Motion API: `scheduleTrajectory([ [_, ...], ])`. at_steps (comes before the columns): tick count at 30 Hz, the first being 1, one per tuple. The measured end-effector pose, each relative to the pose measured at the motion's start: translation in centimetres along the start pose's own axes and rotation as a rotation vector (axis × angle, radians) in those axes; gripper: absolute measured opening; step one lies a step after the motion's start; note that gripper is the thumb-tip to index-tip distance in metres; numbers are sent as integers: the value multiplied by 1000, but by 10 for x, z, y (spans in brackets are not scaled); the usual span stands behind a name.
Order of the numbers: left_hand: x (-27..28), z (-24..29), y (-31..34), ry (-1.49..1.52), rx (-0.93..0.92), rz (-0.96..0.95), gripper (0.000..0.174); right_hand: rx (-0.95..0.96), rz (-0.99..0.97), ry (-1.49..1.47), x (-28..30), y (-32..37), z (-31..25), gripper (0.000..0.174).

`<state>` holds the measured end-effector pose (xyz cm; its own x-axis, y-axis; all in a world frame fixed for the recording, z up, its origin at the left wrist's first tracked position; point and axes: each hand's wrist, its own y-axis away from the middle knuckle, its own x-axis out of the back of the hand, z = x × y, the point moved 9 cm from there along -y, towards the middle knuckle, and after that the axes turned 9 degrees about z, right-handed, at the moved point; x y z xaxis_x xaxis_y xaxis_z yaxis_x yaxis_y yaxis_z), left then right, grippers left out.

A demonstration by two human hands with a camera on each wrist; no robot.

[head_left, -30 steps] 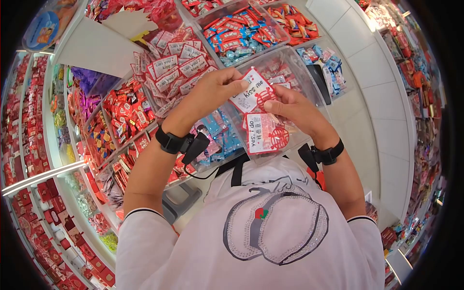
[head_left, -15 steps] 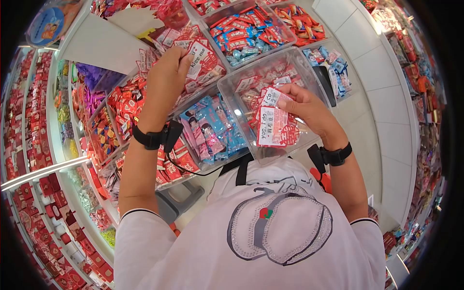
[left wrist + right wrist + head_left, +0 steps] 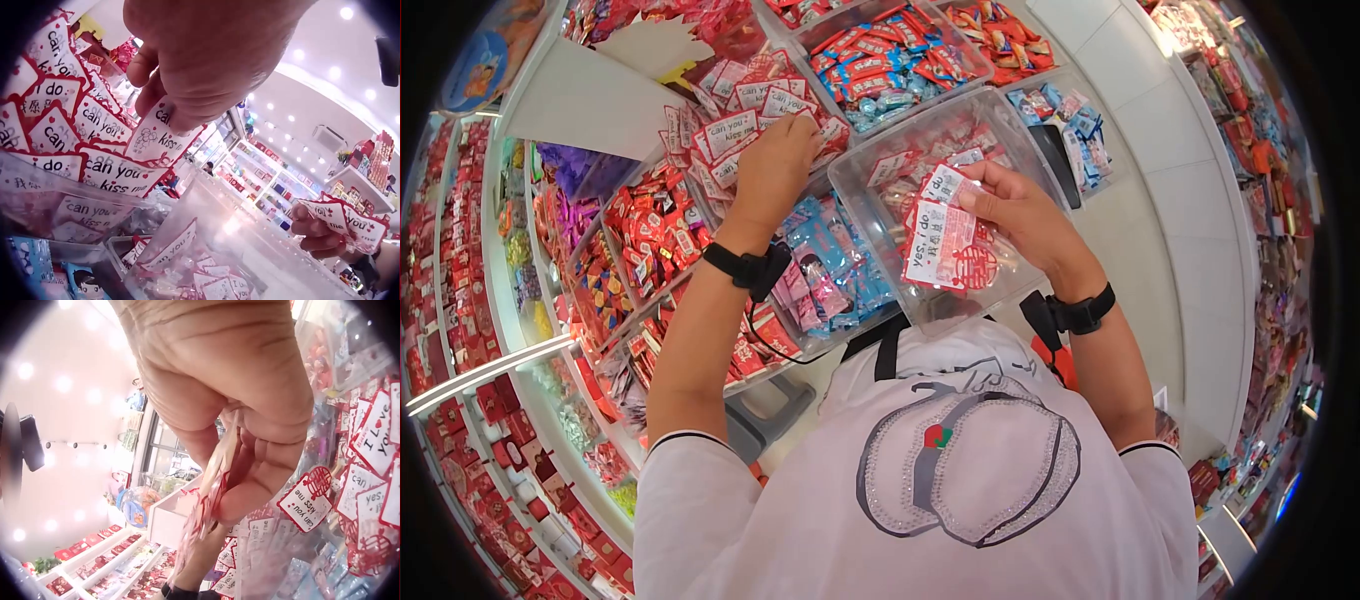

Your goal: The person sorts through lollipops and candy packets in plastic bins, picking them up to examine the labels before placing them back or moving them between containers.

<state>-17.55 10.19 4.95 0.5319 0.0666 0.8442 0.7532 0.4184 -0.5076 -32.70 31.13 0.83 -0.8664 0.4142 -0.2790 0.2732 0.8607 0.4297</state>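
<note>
My left hand (image 3: 780,165) is over the pile of red-edged white packets (image 3: 730,135); in the left wrist view its fingers pinch a "can you kiss me" packet (image 3: 150,139) at the pile. Held by my right hand (image 3: 1025,215) are a few overlapping packets (image 3: 935,245) reading "yes, i do", above a clear plastic bin (image 3: 850,190) with more such packets inside. The right wrist view shows these packets (image 3: 209,494) edge-on between thumb and fingers.
Left of the clear bin lie blue and pink packets (image 3: 830,265). Behind it is a bin of red and blue candies (image 3: 870,65). A dark flat object (image 3: 1057,165) stands to its right, and a grey stool (image 3: 770,415) is below the shelf.
My left hand first let go of a packet it carried from my right hand to the pile, and now grips one there. My right hand keeps its packets, now slightly lower left.
</note>
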Motion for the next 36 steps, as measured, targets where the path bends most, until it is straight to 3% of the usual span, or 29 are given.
scheduleTrajectory([
  [5,-6,-13,7,-36,11,-48,17,7,14,-106,2,-3,1,31],
  [8,-21,-25,21,-148,69,-265,19,15,38,-164,3,-7,3,32],
  [17,-2,-15,17,-131,78,-152,25,75,129,-175,6,-7,-6,30],
  [20,35,18,1,114,260,-51,28,143,176,-188,10,-5,-9,29],
  [23,11,56,20,739,573,-426,31,217,220,-82,5,-4,-22,29],
  [25,0,82,31,896,630,-527,32,275,269,31,-1,-1,-33,28],
  [32,10,71,30,1053,721,-502,29,302,335,-44,4,-3,-32,24],
  [35,36,12,13,1026,695,-292,22,272,345,-36,15,-7,-29,24],
  [36,50,-19,4,869,666,-200,21,260,351,-24,17,-7,-28,24],
])
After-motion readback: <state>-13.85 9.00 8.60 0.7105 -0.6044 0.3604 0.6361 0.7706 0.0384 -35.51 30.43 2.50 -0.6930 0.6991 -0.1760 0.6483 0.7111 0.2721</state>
